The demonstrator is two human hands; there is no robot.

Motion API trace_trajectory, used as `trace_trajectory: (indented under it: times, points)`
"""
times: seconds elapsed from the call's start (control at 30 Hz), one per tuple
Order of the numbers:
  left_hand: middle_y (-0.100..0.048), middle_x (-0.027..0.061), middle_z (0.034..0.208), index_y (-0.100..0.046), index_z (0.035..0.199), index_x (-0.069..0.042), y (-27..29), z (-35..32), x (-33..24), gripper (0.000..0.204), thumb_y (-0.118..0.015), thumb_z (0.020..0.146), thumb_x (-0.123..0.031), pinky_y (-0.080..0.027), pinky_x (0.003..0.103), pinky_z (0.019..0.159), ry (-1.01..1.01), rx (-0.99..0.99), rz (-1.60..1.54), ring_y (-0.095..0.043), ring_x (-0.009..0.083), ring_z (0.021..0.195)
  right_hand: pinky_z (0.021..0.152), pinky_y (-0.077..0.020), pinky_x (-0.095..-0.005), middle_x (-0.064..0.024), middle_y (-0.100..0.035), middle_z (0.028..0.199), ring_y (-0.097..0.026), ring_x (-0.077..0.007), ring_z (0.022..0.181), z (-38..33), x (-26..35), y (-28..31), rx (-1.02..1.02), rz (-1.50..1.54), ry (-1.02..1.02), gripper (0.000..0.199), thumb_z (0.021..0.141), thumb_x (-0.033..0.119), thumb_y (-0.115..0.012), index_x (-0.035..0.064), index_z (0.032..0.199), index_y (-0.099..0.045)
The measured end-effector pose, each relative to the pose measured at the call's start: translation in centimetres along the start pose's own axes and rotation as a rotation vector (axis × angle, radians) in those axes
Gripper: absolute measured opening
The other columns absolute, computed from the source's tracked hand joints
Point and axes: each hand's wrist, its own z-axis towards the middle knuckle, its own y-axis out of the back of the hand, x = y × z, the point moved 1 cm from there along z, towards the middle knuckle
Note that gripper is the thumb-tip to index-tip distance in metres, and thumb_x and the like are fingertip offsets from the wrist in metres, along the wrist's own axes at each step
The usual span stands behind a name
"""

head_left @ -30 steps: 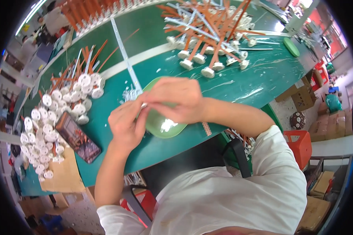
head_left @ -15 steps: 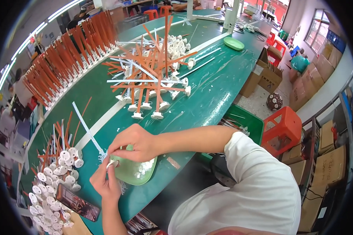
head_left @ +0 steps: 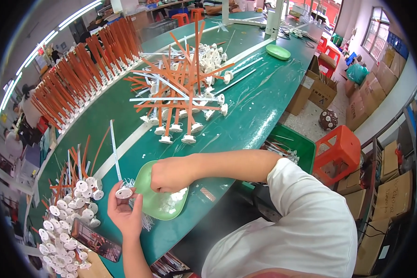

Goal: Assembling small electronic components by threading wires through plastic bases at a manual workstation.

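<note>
1. Overhead, the head view shows a long green table (head_left: 264, 106) running away from the person, who sits at its near edge.
2. The left hand (head_left: 125, 211) is closed on a white round-based rod (head_left: 118, 162), disc end up, held just beside the green dish (head_left: 160, 201), probably so the base faces the fingers for fitting.
3. The right hand (head_left: 169, 175) is curled, fingertips down in the dish among small white parts (head_left: 177, 195); whether it pinches one cannot be told.
4. At the table's near left corner lie many white disc-based pieces (head_left: 69, 208), within easy reach.
5. Mid-table stands a tangled heap of orange and white rods (head_left: 180, 97); rows of orange rods (head_left: 83, 69) line the left edge.
</note>
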Motion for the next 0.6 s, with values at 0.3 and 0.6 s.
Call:
trace_trajectory:
  times: [0.3,0.6]
  points:
    - [-0.068,0.0123,0.110,-0.054,0.131,0.001,-1.1,1.8,0.2,0.051,-0.070,0.084,0.009,-0.051,0.028,0.088,0.024,-0.034,0.036,-0.065,0.0143,0.095,0.075,-0.0532,-0.0454,-0.0176,-0.067,0.083,-0.067,-0.0363,0.086,-0.4,-0.6,0.4,-0.180,0.056,0.100,0.022,0.079,0.004,-0.059,0.0030,0.096,-0.074]
    - [-0.069,0.0136,0.108,-0.053,0.131,0.002,-2.6,1.9,0.2,0.045,-0.069,0.089,0.006,-0.051,0.027,0.089,-0.024,-0.197,-0.017,-0.065,0.0149,0.097,0.067,-0.0554,-0.0305,-0.0107,-0.073,0.075,-0.072,-0.0241,0.070,0.1,-1.0,1.5,-0.351,0.407,0.082,0.011,0.080,0.009,-0.072,0.0005,0.086,-0.073]
